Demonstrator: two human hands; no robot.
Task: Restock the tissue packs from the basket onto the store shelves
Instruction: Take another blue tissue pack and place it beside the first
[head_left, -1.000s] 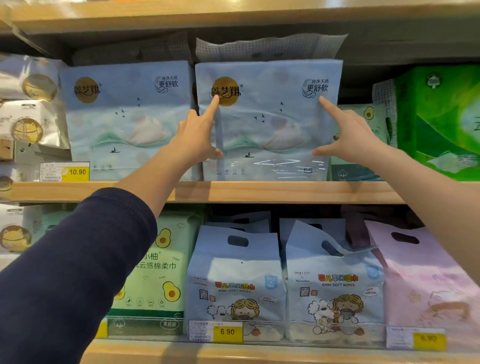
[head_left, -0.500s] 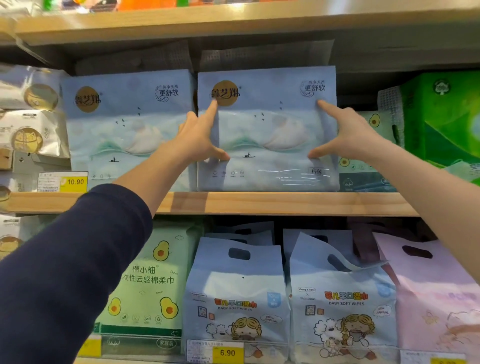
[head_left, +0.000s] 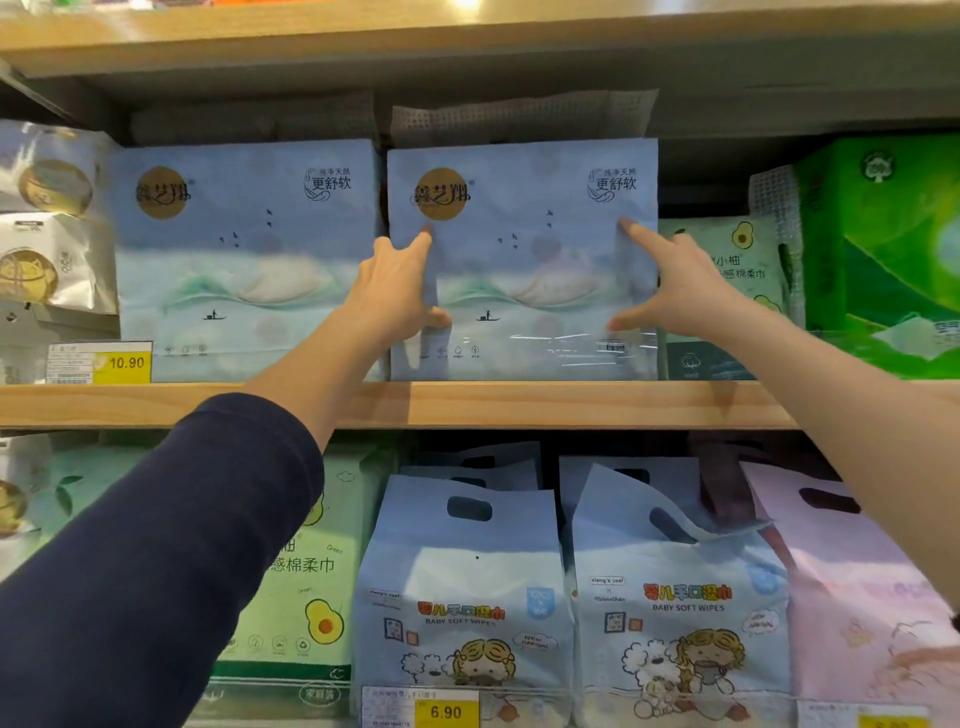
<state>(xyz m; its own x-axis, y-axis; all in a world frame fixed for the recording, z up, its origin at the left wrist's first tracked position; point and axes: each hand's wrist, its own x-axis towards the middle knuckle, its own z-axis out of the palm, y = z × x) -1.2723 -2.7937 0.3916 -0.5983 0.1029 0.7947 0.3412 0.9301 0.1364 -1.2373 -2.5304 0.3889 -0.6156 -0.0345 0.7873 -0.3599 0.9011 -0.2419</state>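
Both hands are raised to the wooden shelf (head_left: 467, 402) at the middle level. A blue tissue pack (head_left: 524, 270) stands upright on this shelf, and its bottom edge sits on the board. The left hand (head_left: 397, 291) is spread open against the pack's left edge, with the index finger pointing up to the gold round logo and the thumb lying on the front face. The right hand (head_left: 675, 286) is also spread open, flat on the right part of the front; its index finger touches the pack near the upper right and its thumb points left. Neither hand closes around the pack. A second blue pack (head_left: 244, 260) of the same design stands just beside it on the left. A green pack (head_left: 727, 291) stands partly behind it on the right. Baby wipes bags (head_left: 467, 597) fill the lower shelf.
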